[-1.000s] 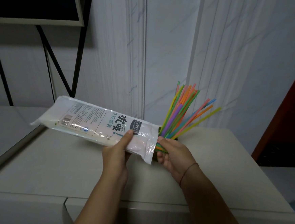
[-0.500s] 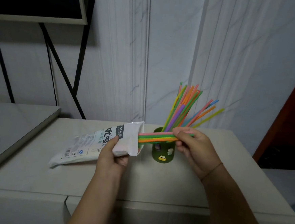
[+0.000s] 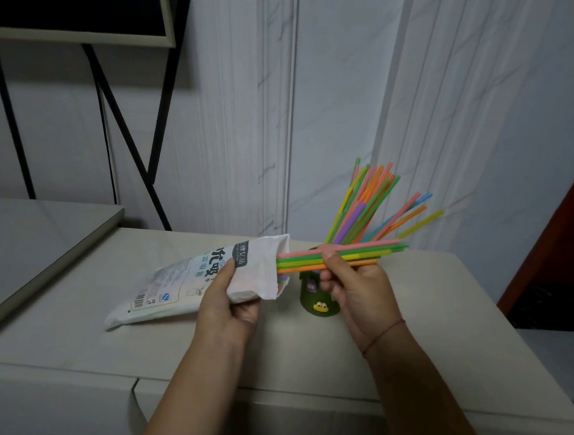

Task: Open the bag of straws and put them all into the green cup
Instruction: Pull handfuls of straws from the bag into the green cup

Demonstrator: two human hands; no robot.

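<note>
My left hand [image 3: 229,303] grips the white straw bag [image 3: 184,284] near its open mouth; the bag's far end rests on the cabinet top. My right hand [image 3: 355,288] pinches a bundle of coloured straws [image 3: 304,258] that lies level, its left ends still at the bag's mouth. Behind my right hand stands the green cup [image 3: 316,302] with a small duck face on it. Several straws in the cup [image 3: 365,209] fan up and to the right.
The cream cabinet top [image 3: 424,331] ends close to me and at the right. A lower grey surface [image 3: 18,247] lies at the left under a black metal frame [image 3: 163,111]. The marble-look wall [image 3: 339,101] rises just behind the cup.
The bag has dropped from a raised, level pose until its far end lies on the cabinet. My right hand has drawn a bundle of straws farther out to the right.
</note>
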